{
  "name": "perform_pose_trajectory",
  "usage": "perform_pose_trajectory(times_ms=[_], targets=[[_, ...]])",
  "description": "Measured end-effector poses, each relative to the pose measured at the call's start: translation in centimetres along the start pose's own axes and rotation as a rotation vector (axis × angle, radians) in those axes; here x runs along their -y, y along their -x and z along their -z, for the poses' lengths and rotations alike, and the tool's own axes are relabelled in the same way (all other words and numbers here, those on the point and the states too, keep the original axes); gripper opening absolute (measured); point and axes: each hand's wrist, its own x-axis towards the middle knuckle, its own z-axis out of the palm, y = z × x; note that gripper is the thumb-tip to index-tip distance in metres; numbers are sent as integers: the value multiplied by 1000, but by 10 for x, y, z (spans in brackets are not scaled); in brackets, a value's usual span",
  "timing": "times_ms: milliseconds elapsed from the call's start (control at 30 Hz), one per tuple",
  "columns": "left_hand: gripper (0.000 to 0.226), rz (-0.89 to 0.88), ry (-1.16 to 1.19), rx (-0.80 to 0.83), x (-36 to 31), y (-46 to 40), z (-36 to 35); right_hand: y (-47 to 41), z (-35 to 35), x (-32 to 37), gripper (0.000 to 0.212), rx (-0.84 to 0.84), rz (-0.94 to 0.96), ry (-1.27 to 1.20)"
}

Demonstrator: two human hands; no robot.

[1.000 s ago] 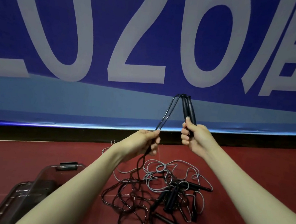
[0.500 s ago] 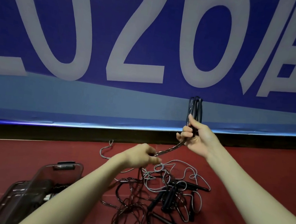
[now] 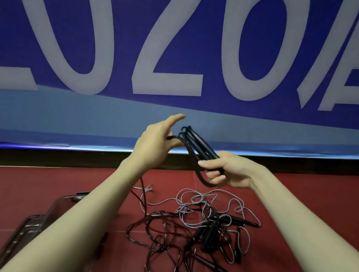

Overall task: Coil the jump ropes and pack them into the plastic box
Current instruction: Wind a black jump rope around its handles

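My right hand (image 3: 226,169) grips the two black handles (image 3: 200,144) of a dark jump rope, tilted up to the left, with a short loop of rope hanging under its fingers. My left hand (image 3: 157,142) holds the same rope's dark cord (image 3: 174,138) beside the handle tips, forefinger pointing up. The cord trails down behind my left forearm to a tangled pile (image 3: 186,235) of dark and grey ropes with black handles on the red floor. The clear plastic box (image 3: 32,223) lies at the lower left, half hidden by my left forearm.
A blue banner (image 3: 186,45) with large white figures fills the wall ahead, with a black skirting strip (image 3: 34,157) under it. Red floor (image 3: 302,197) spreads to the right of the pile.
My left hand has risen from low near the pile up to the handle tips, bringing cord with it. My right hand has dropped a little and tilted the handles leftward.
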Motion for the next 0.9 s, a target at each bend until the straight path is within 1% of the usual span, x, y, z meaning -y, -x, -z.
perform_pose_trajectory(times_ms=[67,100,167,233,267,367,433,467,533,600,700,767,833,900], targets=[[58,48,-216,27,0,-1,-1,2,-6,3,27,35,-26,66],[53,64,-225,49,2,-1,-1,4,-8,4,27,51,-36,76],[39,66,-29,111,4,1,-1,10,-12,8,25,89,-54,72],[22,57,157,185,4,6,-1,14,-14,10,22,120,-59,128],[22,59,198,197,3,8,-2,15,-14,10,21,138,-49,170],[37,66,214,147,3,11,-7,16,-11,10,14,129,-13,213],[39,68,209,106,2,10,-9,15,-11,10,10,93,17,173],[39,72,209,85,0,9,-9,15,-11,10,10,70,38,141],[39,79,224,42,-3,7,-8,14,-11,12,23,3,86,80],[38,103,250,7,-2,6,-9,15,-12,14,26,-75,148,61],[30,230,338,-22,4,2,-10,17,-16,21,21,-199,282,9],[30,375,511,-47,10,0,-10,22,-16,27,22,-230,378,-73],[33,515,712,-57,14,1,-8,26,-15,33,33,-199,460,-153],[35,594,849,-45,15,3,-6,26,-13,33,50,-190,503,-114]])
